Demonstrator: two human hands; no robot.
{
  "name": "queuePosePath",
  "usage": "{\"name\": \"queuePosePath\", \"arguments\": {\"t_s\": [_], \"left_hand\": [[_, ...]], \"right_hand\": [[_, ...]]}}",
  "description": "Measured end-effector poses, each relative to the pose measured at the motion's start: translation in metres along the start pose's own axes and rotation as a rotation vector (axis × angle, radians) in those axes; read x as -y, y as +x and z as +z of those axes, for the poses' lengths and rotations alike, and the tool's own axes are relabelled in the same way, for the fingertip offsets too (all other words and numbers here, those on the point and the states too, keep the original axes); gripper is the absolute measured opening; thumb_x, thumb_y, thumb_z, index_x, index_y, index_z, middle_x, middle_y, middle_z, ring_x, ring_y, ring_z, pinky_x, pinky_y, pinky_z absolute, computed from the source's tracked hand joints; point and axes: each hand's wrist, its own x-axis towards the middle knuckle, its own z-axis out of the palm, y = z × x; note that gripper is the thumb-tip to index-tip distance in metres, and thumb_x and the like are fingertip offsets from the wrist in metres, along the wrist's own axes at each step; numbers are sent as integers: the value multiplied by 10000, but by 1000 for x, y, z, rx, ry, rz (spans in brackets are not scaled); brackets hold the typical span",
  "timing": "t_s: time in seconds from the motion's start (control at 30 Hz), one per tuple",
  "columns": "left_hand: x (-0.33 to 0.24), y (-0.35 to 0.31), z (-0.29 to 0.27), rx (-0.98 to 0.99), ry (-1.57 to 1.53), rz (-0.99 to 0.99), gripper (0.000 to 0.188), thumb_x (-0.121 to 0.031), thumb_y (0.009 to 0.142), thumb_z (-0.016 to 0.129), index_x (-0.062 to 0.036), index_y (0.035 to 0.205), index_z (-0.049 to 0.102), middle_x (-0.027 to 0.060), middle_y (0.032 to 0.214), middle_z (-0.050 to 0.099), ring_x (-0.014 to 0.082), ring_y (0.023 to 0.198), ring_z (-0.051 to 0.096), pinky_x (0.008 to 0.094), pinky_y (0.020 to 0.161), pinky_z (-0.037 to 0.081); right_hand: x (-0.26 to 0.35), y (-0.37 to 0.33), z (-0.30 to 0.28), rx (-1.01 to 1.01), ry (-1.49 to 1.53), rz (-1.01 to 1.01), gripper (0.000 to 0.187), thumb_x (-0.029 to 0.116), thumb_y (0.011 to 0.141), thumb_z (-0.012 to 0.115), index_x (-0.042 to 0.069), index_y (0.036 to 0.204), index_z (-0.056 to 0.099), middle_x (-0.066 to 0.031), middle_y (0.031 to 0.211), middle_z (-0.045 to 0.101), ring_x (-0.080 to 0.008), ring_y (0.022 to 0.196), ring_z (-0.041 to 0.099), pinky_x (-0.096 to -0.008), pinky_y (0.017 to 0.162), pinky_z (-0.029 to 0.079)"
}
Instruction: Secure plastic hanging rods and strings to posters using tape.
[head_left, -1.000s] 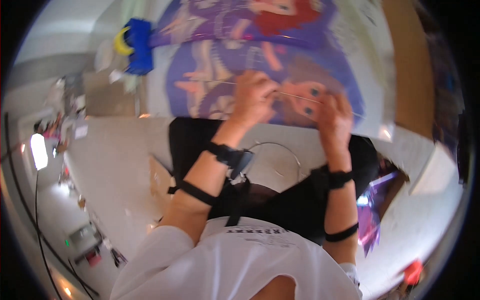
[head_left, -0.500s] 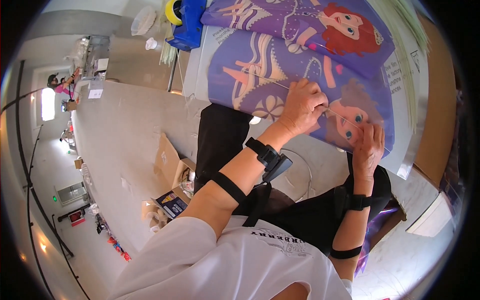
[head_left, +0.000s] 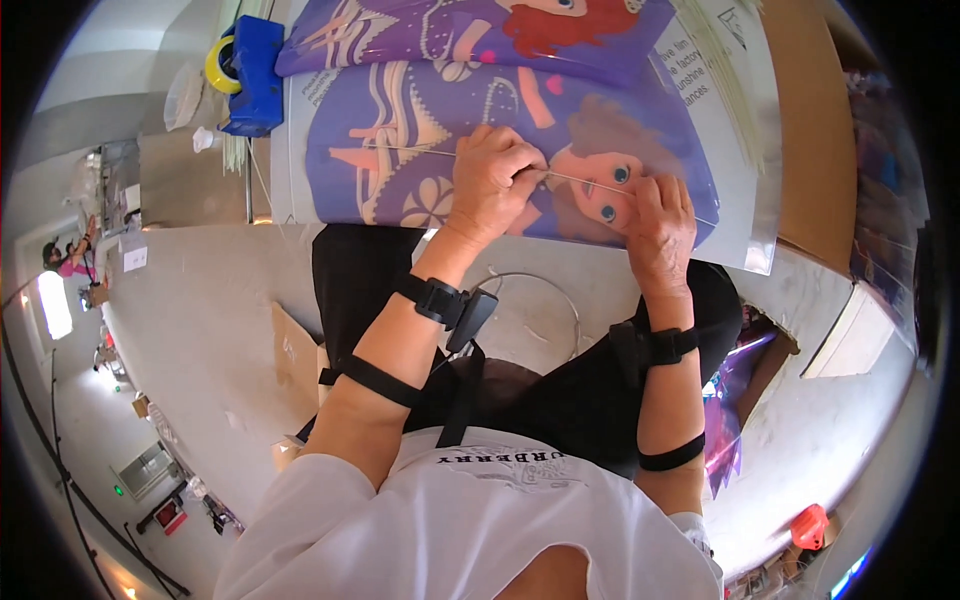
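Note:
A thin pale rod (head_left: 590, 183) lies slantwise across a glossy purple plastic sheet (head_left: 335, 190) printed with a cartoon figure. My left hand (head_left: 490, 185) is closed in a pinch on the rod, near its middle. My right hand (head_left: 662, 232) has its fingers bent down at the rod's right part, over the printed face, and pinches it there; its fingertips are partly hidden. Beyond this sheet lies a second purple sheet (head_left: 400, 38) with a red-haired figure. Both rest on a clear printed film (head_left: 745, 215).
A blue tape dispenser (head_left: 258, 75) with yellow tape stands at the far left. Bundled pale sticks (head_left: 715, 80) lie along the right side, beside cardboard (head_left: 805, 130). An open carton (head_left: 300, 350) sits on the floor at left; shiny purple material (head_left: 722, 440) is at lower right.
The view has shifted, so the table and sheets appear further left and more level. Both hands stay at the rod, in nearly the same places on the sheet.

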Motion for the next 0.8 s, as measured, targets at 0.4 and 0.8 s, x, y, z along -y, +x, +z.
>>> {"name": "queuePosePath", "arguments": {"t_s": [0.4,0.8], "left_hand": [[-5,3,-2,52,16,50,119,-12,656,704,-71,735,637,35,716,573,236,717,534,351,664,403],[-3,5,-2,45,17,23,111,-17,654,700,-69,731,637,40,722,580,236,720,531,346,663,396]], "right_hand": [[-3,-2,3,-10,23,20,241,54,673,571,53,913,584,-82,815,509,-262,772,525,-359,673,444],[1,4,0,-13,83,23,272,54,662,588,48,933,589,-83,825,520,-262,795,537,-359,688,448]]}}
